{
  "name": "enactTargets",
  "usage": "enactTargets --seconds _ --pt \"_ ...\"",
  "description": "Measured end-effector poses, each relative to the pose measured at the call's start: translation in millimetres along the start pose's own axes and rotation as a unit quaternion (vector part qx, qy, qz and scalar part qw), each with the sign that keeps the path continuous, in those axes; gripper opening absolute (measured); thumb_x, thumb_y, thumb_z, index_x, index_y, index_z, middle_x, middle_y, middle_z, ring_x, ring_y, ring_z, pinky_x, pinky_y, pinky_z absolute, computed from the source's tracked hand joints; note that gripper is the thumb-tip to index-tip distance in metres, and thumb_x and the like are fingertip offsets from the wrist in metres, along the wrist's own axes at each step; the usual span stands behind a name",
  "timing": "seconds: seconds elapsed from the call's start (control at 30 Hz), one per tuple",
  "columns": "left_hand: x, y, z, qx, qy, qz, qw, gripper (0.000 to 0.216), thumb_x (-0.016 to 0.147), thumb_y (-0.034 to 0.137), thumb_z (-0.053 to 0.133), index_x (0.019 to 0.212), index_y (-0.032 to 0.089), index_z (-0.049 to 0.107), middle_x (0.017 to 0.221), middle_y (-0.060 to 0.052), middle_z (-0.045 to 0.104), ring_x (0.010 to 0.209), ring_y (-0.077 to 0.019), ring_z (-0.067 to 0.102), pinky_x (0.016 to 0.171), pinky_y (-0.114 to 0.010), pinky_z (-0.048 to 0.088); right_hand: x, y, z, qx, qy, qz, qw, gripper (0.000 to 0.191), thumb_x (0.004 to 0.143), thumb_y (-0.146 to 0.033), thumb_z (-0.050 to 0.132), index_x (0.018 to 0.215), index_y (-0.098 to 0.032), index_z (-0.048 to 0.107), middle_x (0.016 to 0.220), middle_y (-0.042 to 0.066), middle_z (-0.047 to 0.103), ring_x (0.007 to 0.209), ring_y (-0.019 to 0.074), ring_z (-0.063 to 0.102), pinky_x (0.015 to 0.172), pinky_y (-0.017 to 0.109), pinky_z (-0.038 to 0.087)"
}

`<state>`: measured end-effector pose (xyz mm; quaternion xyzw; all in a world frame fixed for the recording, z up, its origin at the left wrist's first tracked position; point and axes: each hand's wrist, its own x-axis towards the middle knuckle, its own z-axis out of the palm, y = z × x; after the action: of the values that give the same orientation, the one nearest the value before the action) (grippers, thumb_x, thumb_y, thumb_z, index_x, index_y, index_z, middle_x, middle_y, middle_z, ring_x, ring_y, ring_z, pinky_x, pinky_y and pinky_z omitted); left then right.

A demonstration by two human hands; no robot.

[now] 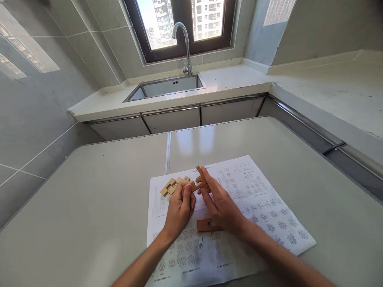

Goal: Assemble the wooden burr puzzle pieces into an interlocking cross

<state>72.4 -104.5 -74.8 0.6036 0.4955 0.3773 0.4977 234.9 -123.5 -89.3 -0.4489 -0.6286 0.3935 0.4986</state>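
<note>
My left hand (180,208) and my right hand (219,203) meet over a printed instruction sheet (263,207) on the table (89,207). Both pinch notched brown wooden puzzle pieces (200,180) that cross each other between the fingertips. Lighter wooden pieces (170,185) lie joined on the sheet just left of my left fingers. Another dark wooden piece (204,225) lies flat on the sheet under my right wrist.
The grey table has a seam (167,153) running away from me. Beyond it a counter holds a steel sink (167,86) with a tall tap (186,48) below a window. Another counter (335,87) runs along the right.
</note>
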Motion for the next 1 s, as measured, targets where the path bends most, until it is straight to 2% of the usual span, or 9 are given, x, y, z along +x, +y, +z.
enactTargets --seconds 0.13,0.37,0.5,0.67,0.83,1.0 --pt "1 0 0 -0.009 -0.003 0.003 1.0 0.039 0.107 0.057 0.043 0.089 0.023 0.048 0.055 0.008 0.048 0.043 -0.0089 0.038 0.046 -0.021 0.035 -1 -1 -1 -0.026 -0.015 -0.001 1.0 0.065 0.108 -0.023 0.041 0.168 -0.035 0.019 0.152 0.012 0.054 0.125 0.0292 0.063 0.108 0.052 0.052" --pt "-2 2 2 -0.018 -0.021 -0.004 1.0 0.036 0.108 0.054 0.042 0.093 0.023 0.051 0.055 0.008 0.048 0.045 -0.0106 0.039 0.049 -0.023 0.036 -6 2 5 -0.008 -0.01 -0.003 1.0 0.066 0.107 -0.025 0.044 0.168 -0.033 0.022 0.157 0.011 0.052 0.136 0.0337 0.057 0.112 0.055 0.05" --pt "-3 5 3 0.014 -0.029 0.004 0.999 0.037 0.106 0.056 0.044 0.093 0.023 0.055 0.056 0.006 0.049 0.05 -0.0142 0.045 0.055 -0.027 0.04 -9 3 13 -0.031 -0.05 -0.015 0.998 0.068 0.105 -0.023 0.043 0.169 -0.029 0.022 0.149 0.016 0.059 0.126 0.0382 0.063 0.104 0.058 0.055" --pt "-3 6 2 0.024 -0.045 0.023 0.998 0.04 0.106 0.057 0.041 0.089 0.023 0.052 0.058 0.005 0.05 0.054 -0.0154 0.045 0.058 -0.029 0.041 -10 8 10 -0.033 -0.059 -0.011 0.998 0.066 0.104 -0.021 0.041 0.168 -0.032 0.026 0.138 0.014 0.067 0.108 0.0343 0.068 0.099 0.056 0.057" --pt "-2 1 1 0.037 -0.066 0.021 0.997 0.036 0.107 0.054 0.04 0.097 0.022 0.054 0.061 0.006 0.045 0.055 -0.0152 0.04 0.057 -0.028 0.037 -10 8 6 -0.02 -0.055 -0.013 0.998 0.068 0.102 -0.016 0.041 0.167 -0.032 0.028 0.148 0.012 0.061 0.127 0.0349 0.062 0.107 0.056 0.053" --pt "-2 -3 0 0.07 -0.055 0.035 0.995 0.035 0.109 0.049 0.039 0.098 0.021 0.057 0.066 0.005 0.045 0.059 -0.0156 0.042 0.059 -0.028 0.038 -12 7 9 -0.008 -0.054 0.015 0.998 0.069 0.101 -0.015 0.044 0.166 -0.032 0.032 0.147 0.012 0.062 0.128 0.0358 0.063 0.105 0.056 0.055"
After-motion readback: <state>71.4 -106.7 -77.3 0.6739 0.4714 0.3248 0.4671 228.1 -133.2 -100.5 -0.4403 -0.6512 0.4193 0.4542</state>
